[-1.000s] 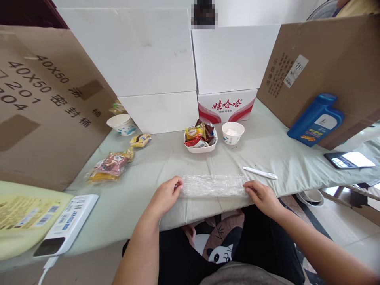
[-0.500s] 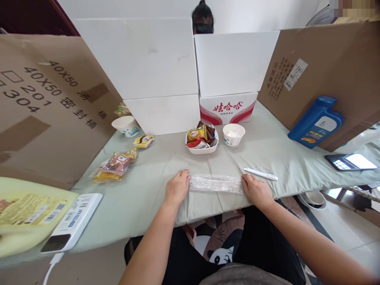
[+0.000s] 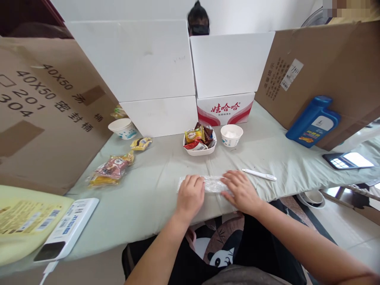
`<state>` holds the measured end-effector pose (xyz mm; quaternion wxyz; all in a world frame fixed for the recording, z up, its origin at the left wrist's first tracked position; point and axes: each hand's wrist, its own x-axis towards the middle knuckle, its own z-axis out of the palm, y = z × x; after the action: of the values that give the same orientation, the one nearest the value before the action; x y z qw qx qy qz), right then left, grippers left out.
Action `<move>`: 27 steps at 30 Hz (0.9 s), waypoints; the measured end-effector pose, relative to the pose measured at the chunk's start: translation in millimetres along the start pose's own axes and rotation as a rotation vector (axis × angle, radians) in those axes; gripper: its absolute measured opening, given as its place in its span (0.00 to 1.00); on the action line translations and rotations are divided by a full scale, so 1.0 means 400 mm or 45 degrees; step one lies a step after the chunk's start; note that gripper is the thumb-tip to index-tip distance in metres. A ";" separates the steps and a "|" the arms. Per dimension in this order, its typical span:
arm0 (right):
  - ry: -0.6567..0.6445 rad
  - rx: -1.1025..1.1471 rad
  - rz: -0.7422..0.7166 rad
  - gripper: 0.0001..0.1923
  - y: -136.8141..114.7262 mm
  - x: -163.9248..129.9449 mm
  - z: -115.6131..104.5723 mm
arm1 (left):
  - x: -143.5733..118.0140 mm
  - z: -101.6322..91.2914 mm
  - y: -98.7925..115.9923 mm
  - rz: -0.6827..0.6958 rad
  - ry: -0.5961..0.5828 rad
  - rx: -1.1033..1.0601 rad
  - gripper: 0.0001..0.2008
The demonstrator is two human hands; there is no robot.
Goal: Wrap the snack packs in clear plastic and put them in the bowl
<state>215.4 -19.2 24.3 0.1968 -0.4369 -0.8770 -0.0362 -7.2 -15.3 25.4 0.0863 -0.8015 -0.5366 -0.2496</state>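
Flat on bubble wrap (image 3: pixel 212 184), both hands (image 3: pixel 216 194).

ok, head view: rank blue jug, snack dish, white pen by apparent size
1. blue jug, largest.
2. snack dish.
3. white pen, thinnest, though about as long as the dish is wide.
Differing distances make true sizes unsure.

Clear, crinkly plastic wrap (image 3: pixel 213 184) glints on a matt, creased cloth cover (image 3: pixel 148 190); rough brown cardboard (image 3: pixel 44 114), glossy blue plastic jug (image 3: pixel 313 122).

Both bare forearms reach forward; left hand (image 3: pixel 190 196) and right hand (image 3: pixel 241 190) lie palm-down, close together, fingers loosely curled.
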 end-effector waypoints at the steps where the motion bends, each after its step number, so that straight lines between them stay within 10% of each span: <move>1: -0.084 0.055 -0.112 0.28 -0.013 0.007 0.018 | -0.003 0.009 0.015 0.014 -0.091 0.002 0.11; 6: -0.394 0.085 -0.101 0.45 -0.004 -0.003 0.081 | -0.018 0.033 -0.006 -0.227 -0.317 0.185 0.15; 11: -0.299 -0.097 0.056 0.48 0.057 -0.114 0.041 | -0.024 0.012 -0.063 -0.333 -0.341 0.240 0.18; 21: 0.121 0.133 -0.165 0.14 0.000 -0.272 -0.043 | -0.013 0.023 0.005 -0.036 -0.220 -0.011 0.14; 27: -0.127 0.437 -0.382 0.14 -0.057 -0.185 -0.144 | -0.040 -0.009 0.063 -0.004 -0.386 -0.215 0.09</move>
<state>255.7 -102.2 51.9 0.2171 -0.2631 -0.9340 0.1063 9.7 -40.1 24.0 -0.0636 -0.8336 -0.5217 -0.1701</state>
